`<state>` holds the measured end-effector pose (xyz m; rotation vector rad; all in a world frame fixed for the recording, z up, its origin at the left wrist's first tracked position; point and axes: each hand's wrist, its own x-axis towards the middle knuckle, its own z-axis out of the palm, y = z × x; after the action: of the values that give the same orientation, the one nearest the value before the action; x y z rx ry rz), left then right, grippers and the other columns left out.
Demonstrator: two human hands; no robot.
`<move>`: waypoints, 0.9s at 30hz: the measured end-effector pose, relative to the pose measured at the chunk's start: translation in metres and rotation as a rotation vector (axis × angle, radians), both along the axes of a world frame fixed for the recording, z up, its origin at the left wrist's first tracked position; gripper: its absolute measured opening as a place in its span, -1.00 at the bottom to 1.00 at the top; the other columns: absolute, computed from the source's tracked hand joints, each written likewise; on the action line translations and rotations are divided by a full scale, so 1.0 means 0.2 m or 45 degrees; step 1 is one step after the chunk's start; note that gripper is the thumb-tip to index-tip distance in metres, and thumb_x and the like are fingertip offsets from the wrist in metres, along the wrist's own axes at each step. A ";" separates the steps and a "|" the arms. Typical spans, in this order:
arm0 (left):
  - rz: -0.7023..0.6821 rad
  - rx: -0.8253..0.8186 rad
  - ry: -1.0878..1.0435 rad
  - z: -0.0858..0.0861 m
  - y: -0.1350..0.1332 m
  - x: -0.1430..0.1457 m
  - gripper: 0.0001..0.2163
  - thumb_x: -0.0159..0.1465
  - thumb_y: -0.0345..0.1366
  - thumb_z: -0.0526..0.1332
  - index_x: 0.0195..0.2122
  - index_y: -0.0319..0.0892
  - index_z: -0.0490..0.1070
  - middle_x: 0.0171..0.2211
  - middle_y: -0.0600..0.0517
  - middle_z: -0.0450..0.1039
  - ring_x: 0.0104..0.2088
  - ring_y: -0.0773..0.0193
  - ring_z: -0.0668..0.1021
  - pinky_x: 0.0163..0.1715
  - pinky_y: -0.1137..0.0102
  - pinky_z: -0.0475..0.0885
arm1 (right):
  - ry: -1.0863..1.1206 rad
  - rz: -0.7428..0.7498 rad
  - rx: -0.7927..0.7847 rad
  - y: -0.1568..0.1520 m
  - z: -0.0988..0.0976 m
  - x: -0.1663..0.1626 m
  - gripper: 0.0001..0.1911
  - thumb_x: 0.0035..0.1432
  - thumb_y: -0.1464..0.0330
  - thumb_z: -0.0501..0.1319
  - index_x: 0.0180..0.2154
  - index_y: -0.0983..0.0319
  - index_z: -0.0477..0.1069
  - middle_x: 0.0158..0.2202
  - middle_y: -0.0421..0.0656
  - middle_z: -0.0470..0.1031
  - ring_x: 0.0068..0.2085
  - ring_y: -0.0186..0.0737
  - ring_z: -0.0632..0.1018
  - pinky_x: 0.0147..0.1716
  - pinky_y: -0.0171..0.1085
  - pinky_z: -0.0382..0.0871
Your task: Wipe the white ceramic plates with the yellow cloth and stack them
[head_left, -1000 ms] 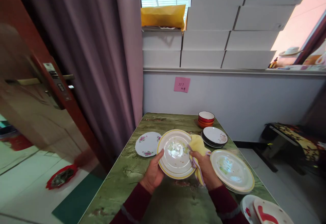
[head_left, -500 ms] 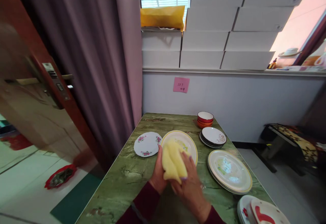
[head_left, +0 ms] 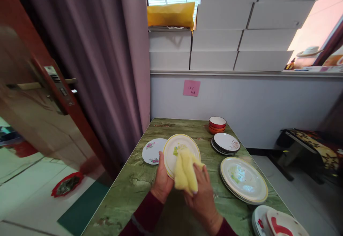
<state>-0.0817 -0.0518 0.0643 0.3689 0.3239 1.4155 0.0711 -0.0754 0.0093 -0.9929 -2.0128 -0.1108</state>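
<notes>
A white plate (head_left: 171, 153) with a yellow rim and a green-yellow print is tilted up above the table. My left hand (head_left: 163, 178) grips its lower left edge, thumb along the front. In my right hand (head_left: 200, 196) is a yellow cloth (head_left: 184, 175), bunched up and pressed against the plate's lower right face. The cloth hides that part of the plate and some of my right fingers. Just behind the held plate, a scalloped white plate (head_left: 151, 152) with pink flowers lies on the green table (head_left: 128, 193), partly covered from view.
Along the table's right side stand red and orange bowls (head_left: 217, 122), dark-edged floral plates (head_left: 226, 142), large yellow-rimmed plates (head_left: 243, 180) and, at the near corner, more plates (head_left: 284, 223). A curtain (head_left: 134, 50) and an ajar door (head_left: 53, 68) border the left. A wall (head_left: 227, 96) stands behind.
The held plate has shifted left and now overlaps the flowered plate more. The yellow cloth has slid toward the plate's lower right, uncovering the print. My left hand moved slightly left.
</notes>
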 end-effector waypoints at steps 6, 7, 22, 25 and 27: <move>-0.183 0.043 -0.009 -0.05 -0.05 0.09 -0.39 0.37 0.13 -0.05 0.26 -0.19 0.31 0.23 -0.14 0.37 0.33 0.02 0.24 0.37 0.11 -0.04 | 0.058 0.041 -0.054 0.12 0.17 -0.07 -0.26 0.18 0.23 0.19 0.33 0.30 0.05 0.24 0.10 0.32 0.27 0.13 0.29 0.29 0.20 0.02; -0.131 0.081 -0.018 -0.06 -0.04 0.09 -0.42 0.38 0.12 -0.06 0.26 -0.14 0.31 0.25 -0.10 0.34 0.35 0.05 0.20 0.38 0.11 -0.07 | 0.086 -0.026 -0.055 0.18 0.19 -0.04 -0.26 0.19 0.21 0.19 0.32 0.32 0.06 0.22 0.13 0.34 0.26 0.14 0.31 0.28 0.21 0.04; -0.093 0.002 0.000 -0.07 -0.07 0.10 -0.42 0.37 0.09 -0.02 0.25 -0.20 0.32 0.22 -0.13 0.38 0.33 0.00 0.25 0.36 0.12 0.02 | 0.039 0.114 -0.100 0.14 0.22 -0.06 -0.25 0.16 0.27 0.18 0.33 0.28 0.05 0.26 0.09 0.31 0.28 0.16 0.29 0.27 0.20 0.06; -0.054 0.043 -0.010 -0.10 -0.05 0.07 -0.43 0.38 0.10 -0.04 0.29 -0.09 0.27 0.26 -0.08 0.33 0.36 0.05 0.18 0.36 0.10 -0.03 | 0.103 -0.137 -0.085 0.24 0.21 0.03 -0.26 0.16 0.24 0.22 0.31 0.31 0.09 0.20 0.13 0.35 0.24 0.18 0.32 0.26 0.21 0.09; -0.031 0.049 -0.020 -0.08 -0.03 0.02 -0.41 0.37 0.13 -0.05 0.29 -0.10 0.25 0.26 -0.09 0.33 0.36 0.06 0.18 0.36 0.10 -0.03 | 0.136 -0.255 -0.080 0.21 0.15 0.07 -0.22 0.15 0.22 0.25 0.32 0.32 0.07 0.18 0.16 0.37 0.23 0.21 0.33 0.24 0.23 0.12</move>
<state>-0.0776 -0.0571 0.0474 0.3915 0.2789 1.4016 0.0846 -0.0331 0.0388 -1.2142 -1.8262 -0.1008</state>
